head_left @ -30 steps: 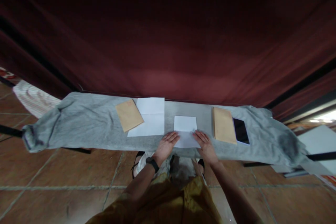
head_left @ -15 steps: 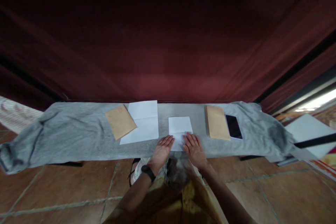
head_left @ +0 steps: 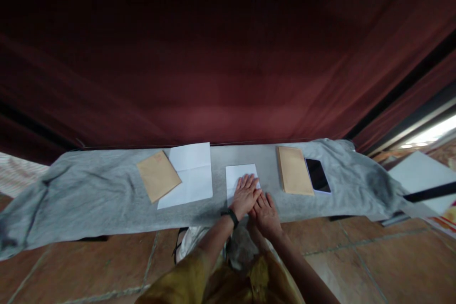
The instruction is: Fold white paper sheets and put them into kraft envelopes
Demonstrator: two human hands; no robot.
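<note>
My left hand point(head_left: 244, 194), with a black watch on its wrist, lies flat and open on a small folded white paper point(head_left: 235, 175) at the near middle of a grey cloth-covered table point(head_left: 107, 199). My right hand point(head_left: 265, 211) lies flat beside it, fingers stretched out, at the paper's near right corner and touching the left hand. Most of the paper's near half is hidden under the hands.
Left of the hands lie a larger white sheet point(head_left: 190, 175) and a tan envelope point(head_left: 158, 175) overlapping its left edge. To the right lie a stack of tan envelopes point(head_left: 294, 176) and a black phone point(head_left: 317, 175). A dark red curtain hangs behind; tiled floor below.
My left hand has slid up and right onto the middle of the folded paper. My right hand has drawn in beside it, so the hands now touch. The view has shifted a little.
</note>
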